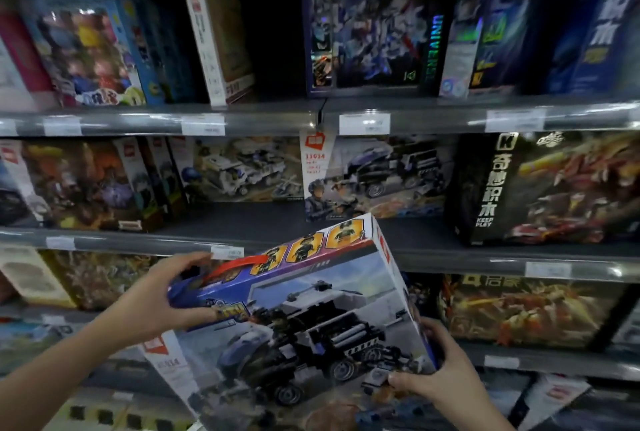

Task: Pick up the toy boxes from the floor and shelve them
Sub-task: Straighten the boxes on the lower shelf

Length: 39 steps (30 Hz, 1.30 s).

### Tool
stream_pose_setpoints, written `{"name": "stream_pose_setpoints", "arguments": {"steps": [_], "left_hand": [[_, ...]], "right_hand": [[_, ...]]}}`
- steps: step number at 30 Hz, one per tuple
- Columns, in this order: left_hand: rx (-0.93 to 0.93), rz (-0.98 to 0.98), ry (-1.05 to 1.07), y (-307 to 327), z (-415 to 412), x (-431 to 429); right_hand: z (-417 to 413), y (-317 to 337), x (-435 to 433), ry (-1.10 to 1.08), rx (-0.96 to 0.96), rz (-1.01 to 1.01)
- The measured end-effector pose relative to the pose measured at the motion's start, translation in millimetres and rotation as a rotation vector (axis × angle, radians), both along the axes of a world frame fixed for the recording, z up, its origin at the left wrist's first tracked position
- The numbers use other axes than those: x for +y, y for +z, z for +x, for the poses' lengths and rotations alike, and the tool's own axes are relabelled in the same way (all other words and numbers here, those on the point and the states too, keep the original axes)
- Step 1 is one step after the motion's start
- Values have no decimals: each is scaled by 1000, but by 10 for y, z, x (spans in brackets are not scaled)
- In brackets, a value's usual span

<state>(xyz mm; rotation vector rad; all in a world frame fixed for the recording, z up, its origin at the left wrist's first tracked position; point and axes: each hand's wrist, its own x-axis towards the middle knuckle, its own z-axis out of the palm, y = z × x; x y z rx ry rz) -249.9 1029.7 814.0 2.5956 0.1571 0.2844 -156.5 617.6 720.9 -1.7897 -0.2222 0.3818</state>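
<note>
Left hand (162, 299), right hand (441, 370) grip tilted black-truck box (322, 295).

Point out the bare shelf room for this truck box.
Top shelf: dark gap between the leaning tan box and the blue UNIVERSE robot box. Middle shelf: bare front strip before the white-truck box. Elsewhere boxes are packed tight.

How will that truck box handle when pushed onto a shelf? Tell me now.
Probably stiff: the truck box shows flat faces with the left hand and right hand gripping opposite corners. Its smooth print may be slippery. Broad but narrow-sided, it could tip upright.
</note>
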Motion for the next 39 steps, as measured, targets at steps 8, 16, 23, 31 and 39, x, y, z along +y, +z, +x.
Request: {"name": "stream_pose_setpoints", "arguments": {"steps": [8,16,23,31,39], "left_hand": [[-124,-475,486,-474,-319,656],[-21,-817,394,-390,66,-100],[-87,-964,217,-220,473,-181],[-245,-817,124,-133,992,-43],[-253,-796,67,-215,1608,98]], "right_hand": [[206,506,-407,-43,-75,58],[424,838,-527,-73,-180,150],[637,982,-443,-46,-250,184],[1077,959,-204,-165,-300,-65],[1439,681,68,-356,-200,-75]]}}
